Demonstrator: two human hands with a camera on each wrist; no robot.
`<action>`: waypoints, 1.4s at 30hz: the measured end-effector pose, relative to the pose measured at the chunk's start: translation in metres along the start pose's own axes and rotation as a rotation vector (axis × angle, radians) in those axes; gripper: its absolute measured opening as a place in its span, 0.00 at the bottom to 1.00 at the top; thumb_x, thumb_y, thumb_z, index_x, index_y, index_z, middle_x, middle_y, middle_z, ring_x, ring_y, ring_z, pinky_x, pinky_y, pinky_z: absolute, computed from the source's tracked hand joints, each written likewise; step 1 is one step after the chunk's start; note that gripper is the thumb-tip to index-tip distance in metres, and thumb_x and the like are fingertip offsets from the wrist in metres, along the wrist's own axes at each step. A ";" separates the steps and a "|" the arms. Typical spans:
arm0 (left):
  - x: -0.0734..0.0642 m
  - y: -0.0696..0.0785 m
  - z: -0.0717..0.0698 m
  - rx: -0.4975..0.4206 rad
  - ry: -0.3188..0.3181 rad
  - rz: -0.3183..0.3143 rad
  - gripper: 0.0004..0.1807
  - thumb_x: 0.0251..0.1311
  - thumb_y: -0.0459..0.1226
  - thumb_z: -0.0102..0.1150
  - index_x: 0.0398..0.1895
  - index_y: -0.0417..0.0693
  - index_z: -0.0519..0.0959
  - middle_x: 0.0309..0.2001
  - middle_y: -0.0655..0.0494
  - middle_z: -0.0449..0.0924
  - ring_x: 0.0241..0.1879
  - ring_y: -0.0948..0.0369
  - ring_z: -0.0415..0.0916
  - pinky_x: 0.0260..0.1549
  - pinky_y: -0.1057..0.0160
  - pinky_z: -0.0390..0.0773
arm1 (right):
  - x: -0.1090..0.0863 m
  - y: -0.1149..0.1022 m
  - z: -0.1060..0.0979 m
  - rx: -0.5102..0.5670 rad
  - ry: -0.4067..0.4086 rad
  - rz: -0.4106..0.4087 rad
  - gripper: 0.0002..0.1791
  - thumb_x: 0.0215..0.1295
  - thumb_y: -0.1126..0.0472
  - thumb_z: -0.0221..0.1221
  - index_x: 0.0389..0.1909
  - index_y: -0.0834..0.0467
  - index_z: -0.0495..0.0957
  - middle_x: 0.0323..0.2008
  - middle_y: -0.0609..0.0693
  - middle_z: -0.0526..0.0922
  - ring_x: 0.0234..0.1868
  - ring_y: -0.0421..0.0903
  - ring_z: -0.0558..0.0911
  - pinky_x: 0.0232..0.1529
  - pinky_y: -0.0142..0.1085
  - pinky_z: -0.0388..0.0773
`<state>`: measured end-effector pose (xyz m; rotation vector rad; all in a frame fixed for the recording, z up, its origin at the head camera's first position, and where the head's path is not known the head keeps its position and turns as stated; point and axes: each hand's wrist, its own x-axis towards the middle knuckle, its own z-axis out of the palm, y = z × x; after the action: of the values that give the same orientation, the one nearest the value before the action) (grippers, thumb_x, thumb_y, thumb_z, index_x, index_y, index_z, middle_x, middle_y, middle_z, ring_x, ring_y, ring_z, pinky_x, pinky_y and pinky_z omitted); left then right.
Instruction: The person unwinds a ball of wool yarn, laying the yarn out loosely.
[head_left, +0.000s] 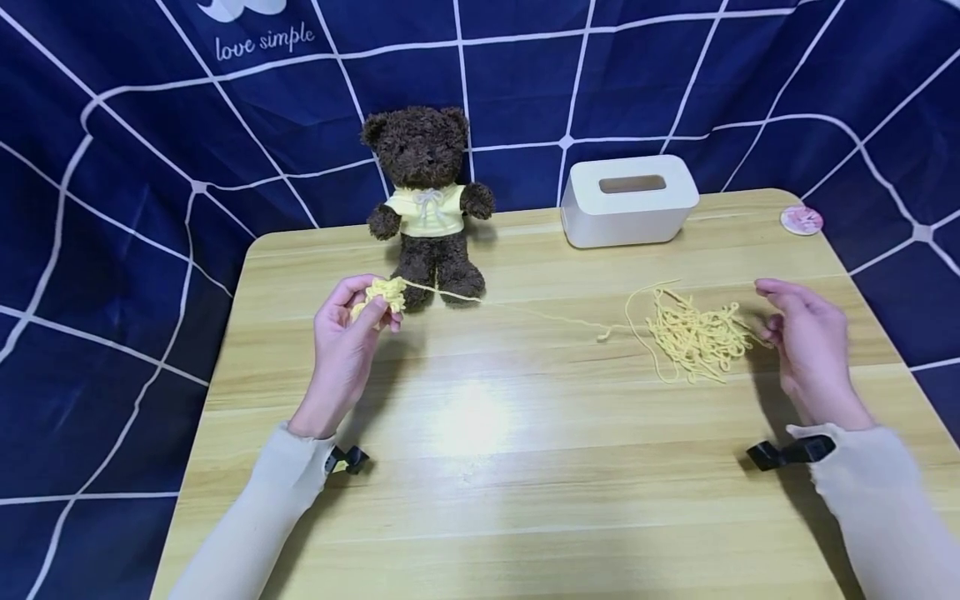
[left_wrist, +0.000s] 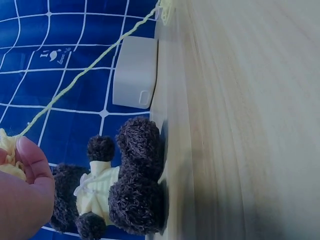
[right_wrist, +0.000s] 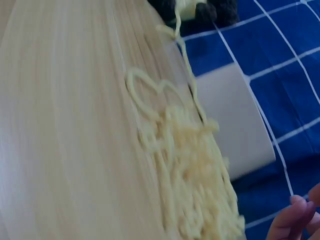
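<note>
In the head view my left hand [head_left: 348, 333] holds a small yellow yarn bundle [head_left: 387, 293], pinched between thumb and fingers. The left wrist view shows the same bundle [left_wrist: 11, 155] at the left edge, partly covered by the hand [left_wrist: 25, 195]. From it a yarn strand [head_left: 555, 315] stretches right across the tabletop. A loose, tangled yarn pile [head_left: 701, 337] lies at that strand's other end. Beside the pile's right edge is my right hand [head_left: 813, 342], its fingers loosely bent. No yarn shows between the fingertips [right_wrist: 295, 212] in the right wrist view.
A brown teddy bear [head_left: 427, 200] in a yellow top sits at the back, behind my left hand. To its right stands a white tissue box [head_left: 630, 204]. A round pink item [head_left: 802, 220] lies near the back right corner of the wooden table [head_left: 525, 517].
</note>
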<state>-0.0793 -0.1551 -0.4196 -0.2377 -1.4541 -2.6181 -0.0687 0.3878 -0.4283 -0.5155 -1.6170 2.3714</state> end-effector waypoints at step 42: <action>-0.004 -0.004 0.004 0.057 -0.024 -0.020 0.15 0.73 0.18 0.54 0.51 0.40 0.84 0.42 0.48 0.85 0.33 0.57 0.82 0.33 0.66 0.87 | -0.047 0.069 0.112 -0.755 -0.728 -0.112 0.17 0.84 0.53 0.61 0.64 0.57 0.82 0.45 0.58 0.80 0.39 0.55 0.78 0.34 0.39 0.79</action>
<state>-0.0762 -0.1493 -0.4213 -0.2508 -1.5441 -2.5931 -0.0710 0.2492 -0.4478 0.3990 -2.7674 1.8827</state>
